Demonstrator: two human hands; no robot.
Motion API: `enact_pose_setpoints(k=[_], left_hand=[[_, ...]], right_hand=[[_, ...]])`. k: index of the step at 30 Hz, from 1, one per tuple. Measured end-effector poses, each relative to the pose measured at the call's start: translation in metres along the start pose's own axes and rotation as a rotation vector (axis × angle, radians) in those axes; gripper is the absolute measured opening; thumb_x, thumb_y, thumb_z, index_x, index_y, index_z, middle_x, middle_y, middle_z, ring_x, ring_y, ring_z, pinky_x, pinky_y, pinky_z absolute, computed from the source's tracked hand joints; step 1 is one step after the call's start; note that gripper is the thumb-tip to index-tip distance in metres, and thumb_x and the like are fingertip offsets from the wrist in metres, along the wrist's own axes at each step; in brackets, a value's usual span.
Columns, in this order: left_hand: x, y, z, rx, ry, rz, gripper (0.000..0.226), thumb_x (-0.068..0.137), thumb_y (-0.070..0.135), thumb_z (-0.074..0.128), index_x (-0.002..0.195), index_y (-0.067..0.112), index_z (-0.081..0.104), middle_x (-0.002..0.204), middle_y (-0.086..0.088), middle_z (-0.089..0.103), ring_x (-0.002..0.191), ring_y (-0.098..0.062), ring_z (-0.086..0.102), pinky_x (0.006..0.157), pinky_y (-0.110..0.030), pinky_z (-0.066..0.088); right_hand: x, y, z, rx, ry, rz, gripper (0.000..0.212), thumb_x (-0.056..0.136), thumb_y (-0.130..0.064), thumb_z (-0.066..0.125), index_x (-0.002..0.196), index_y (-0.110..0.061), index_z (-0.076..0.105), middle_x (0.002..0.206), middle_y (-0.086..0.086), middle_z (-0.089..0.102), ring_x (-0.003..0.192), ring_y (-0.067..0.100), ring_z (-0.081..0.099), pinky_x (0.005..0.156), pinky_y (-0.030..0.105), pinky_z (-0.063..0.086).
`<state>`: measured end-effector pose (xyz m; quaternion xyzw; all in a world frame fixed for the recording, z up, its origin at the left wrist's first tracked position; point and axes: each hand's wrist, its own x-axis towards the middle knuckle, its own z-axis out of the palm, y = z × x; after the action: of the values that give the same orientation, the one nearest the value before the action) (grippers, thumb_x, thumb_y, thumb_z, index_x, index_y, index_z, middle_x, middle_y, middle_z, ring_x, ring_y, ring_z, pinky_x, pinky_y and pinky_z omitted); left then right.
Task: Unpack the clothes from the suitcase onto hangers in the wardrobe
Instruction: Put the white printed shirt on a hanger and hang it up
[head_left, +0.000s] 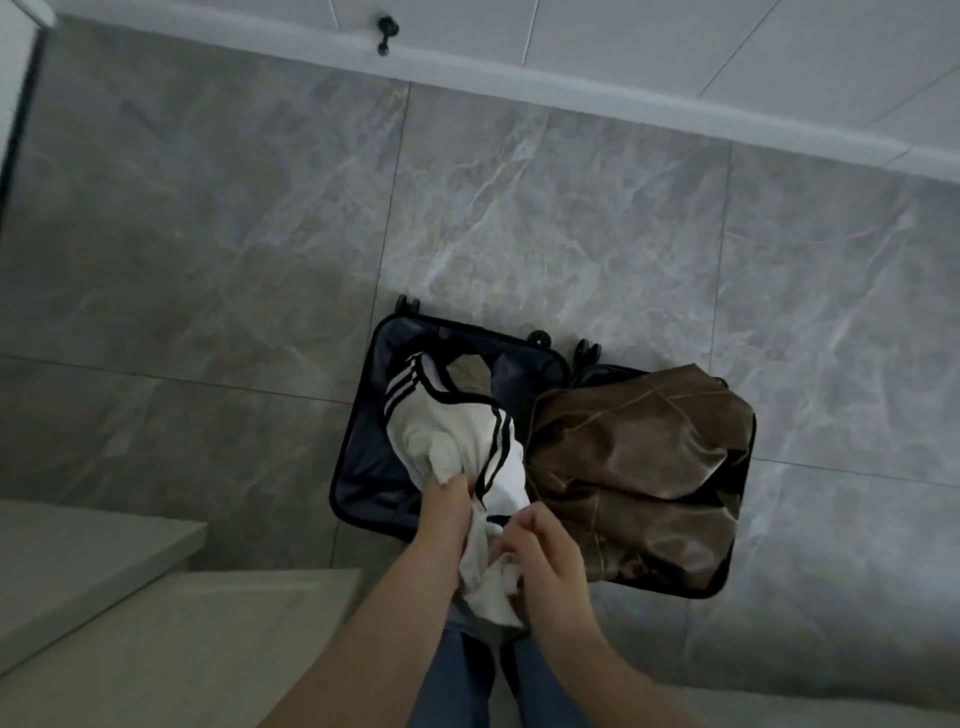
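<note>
Head view: left hand (441, 512) and right hand (540, 540) both gripping white striped shirt (452, 431) over open suitcase (363, 467), brown jacket (639, 467) filling right half, bare floor (208, 260) far and left.

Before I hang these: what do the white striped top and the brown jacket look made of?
White striped top: soft matte knit, likely cotton or polyester jersey; it bunches limply where both hands grip it. Brown jacket: leather or faux leather, judging by its mottled sheen and stiff, broad creases.
</note>
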<state>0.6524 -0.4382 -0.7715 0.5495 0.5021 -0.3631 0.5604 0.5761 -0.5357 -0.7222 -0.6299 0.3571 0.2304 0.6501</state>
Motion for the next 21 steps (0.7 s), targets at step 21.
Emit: enact_pose_setpoints(k=[21], left_hand=[[-0.294,-0.018,0.007,0.577,0.131,0.937,0.015,0.086,0.014,0.068,0.101,0.017,0.068,0.090,-0.006,0.066,0.078,-0.022,0.062,0.056,-0.019,0.047]], right_hand=[[-0.146,-0.165,-0.112,0.467,0.153,0.097,0.021,0.092,-0.018,0.068,0.111,-0.010,0.068,0.100,0.013,0.076,0.091,0.031,0.074,0.078,0.044,0.062]])
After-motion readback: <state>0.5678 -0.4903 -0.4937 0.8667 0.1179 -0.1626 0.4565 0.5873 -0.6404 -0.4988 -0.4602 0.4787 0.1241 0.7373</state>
